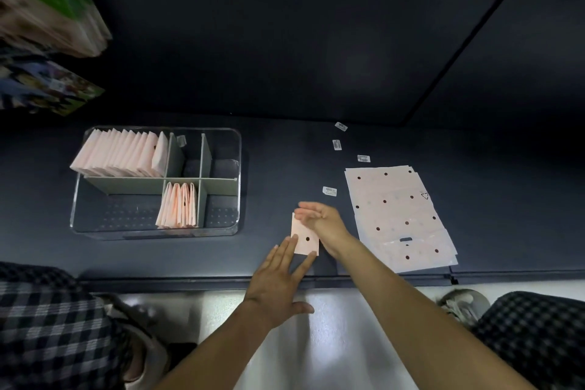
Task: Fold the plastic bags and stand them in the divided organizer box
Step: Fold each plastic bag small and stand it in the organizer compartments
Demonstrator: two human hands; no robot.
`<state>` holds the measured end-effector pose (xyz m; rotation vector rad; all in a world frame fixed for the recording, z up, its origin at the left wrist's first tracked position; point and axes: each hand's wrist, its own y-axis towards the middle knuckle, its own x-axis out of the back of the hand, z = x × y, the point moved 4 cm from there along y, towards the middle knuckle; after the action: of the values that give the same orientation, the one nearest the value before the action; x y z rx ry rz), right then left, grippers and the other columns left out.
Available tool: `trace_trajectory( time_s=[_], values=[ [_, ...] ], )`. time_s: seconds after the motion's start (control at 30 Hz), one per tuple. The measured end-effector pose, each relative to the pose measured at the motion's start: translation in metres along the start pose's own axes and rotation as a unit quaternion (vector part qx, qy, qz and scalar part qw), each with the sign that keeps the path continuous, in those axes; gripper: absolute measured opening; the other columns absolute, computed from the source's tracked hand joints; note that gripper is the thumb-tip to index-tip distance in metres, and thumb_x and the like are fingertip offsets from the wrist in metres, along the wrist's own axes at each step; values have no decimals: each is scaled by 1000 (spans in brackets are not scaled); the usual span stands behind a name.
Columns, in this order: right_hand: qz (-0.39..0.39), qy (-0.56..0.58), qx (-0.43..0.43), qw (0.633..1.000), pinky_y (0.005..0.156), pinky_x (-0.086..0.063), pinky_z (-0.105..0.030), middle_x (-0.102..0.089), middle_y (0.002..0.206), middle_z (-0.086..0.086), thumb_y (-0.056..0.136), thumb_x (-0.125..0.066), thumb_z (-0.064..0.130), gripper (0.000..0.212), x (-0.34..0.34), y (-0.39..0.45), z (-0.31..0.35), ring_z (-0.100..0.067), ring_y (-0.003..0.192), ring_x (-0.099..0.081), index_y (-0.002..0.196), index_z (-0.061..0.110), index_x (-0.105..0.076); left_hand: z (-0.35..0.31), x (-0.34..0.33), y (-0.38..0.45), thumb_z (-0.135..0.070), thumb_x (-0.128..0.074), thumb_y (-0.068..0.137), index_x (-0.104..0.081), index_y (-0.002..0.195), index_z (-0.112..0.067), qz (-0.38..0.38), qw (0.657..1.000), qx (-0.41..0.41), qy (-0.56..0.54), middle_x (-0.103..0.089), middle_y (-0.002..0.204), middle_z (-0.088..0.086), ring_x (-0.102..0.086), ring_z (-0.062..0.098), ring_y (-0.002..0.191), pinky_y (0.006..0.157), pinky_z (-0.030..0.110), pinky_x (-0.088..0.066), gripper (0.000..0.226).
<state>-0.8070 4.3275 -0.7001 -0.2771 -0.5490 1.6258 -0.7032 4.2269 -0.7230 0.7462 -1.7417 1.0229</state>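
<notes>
On dark shelf, organizer box point(235, 149) w/ folded bags point(120, 153) in two compartments; both hands' fingers point(289, 248) straight, pressing pink bag point(305, 239).

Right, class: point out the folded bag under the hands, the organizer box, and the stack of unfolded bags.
Folded bag point(305, 239): head view, on its flat pink face beside the dark dot.
Organizer box point(235, 149): head view, on its clear right wall.
Stack of unfolded bags point(395, 209): head view, on the top sheet's middle.

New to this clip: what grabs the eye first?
Both hands meet at the centre on a small folded pink bag: the left hand presses it flat, the right hand works its top edge. To the left, a clear organizer box holds rows of folded bags standing upright; a stack of flat bags lies right.
</notes>
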Motion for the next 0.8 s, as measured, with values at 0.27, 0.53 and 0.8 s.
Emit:
trace_trajectory(
  time_s=[0.27, 0.53, 0.8],
  values=[
    [-41, -443, 77, 892, 82, -43, -27, -61, 107, -7, 85, -62, 11, 16, 20, 16, 1, -22, 97, -59, 100, 15, -63, 1, 8, 4, -65, -41, 87, -14, 150, -35, -28, 991, 33, -123, 13, 158, 5, 12, 20, 146, 118, 32, 3, 74],
    [-100, -277, 36, 955, 72, -48, -27, -63, 76, -4, 84, -66, 8, 11, 27, -4, -14, -19, 73, -59, 76, 13, -60, 19, 31, 14, -12, -68, 84, -50, 132, -11, -190, 787, 270, -522, -46, 126, 9, -56, 19, 96, 90, 22, -41, 51],
    [-78, 119, -5, 990, 55, -43, -16, -57, 59, 1, 90, -57, 3, 8, 25, -40, -23, -6, 54, -49, 85, 7, -62, 39, 43, 18, 5, -64, 84, -62, 98, 3, -165, 631, 315, -689, -64, 87, 11, -60, 14, 75, 62, 14, -44, 14]
  ],
)
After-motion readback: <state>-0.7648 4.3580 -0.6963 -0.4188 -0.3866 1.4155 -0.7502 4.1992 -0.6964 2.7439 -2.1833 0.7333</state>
